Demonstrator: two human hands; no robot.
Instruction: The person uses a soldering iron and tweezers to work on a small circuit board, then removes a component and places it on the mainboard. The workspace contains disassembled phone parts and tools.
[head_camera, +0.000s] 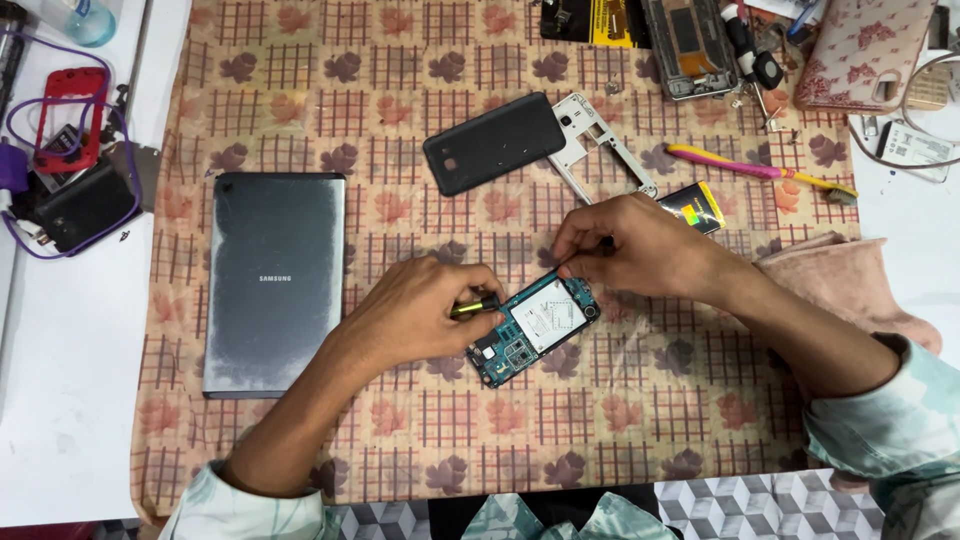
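An opened phone body (535, 327) with its blue circuit board and silver shield exposed lies tilted on a leaf-patterned cloth (620, 420). My left hand (420, 310) grips a small yellow-and-black tool (475, 307) whose tip meets the board's left edge. My right hand (625, 243) pinches the phone's upper edge with fingertips, steadying it. Both forearms reach in from below, in pale patterned sleeves.
A grey tablet (272, 280) lies face down at left. A black back cover (493, 142), white phone frame (600, 140), yellow-pink toothbrush (760, 172) and small battery (695, 205) lie behind. Another opened phone (690, 45), a pink case (865, 50) and left-side clutter (70, 170) sit at the edges.
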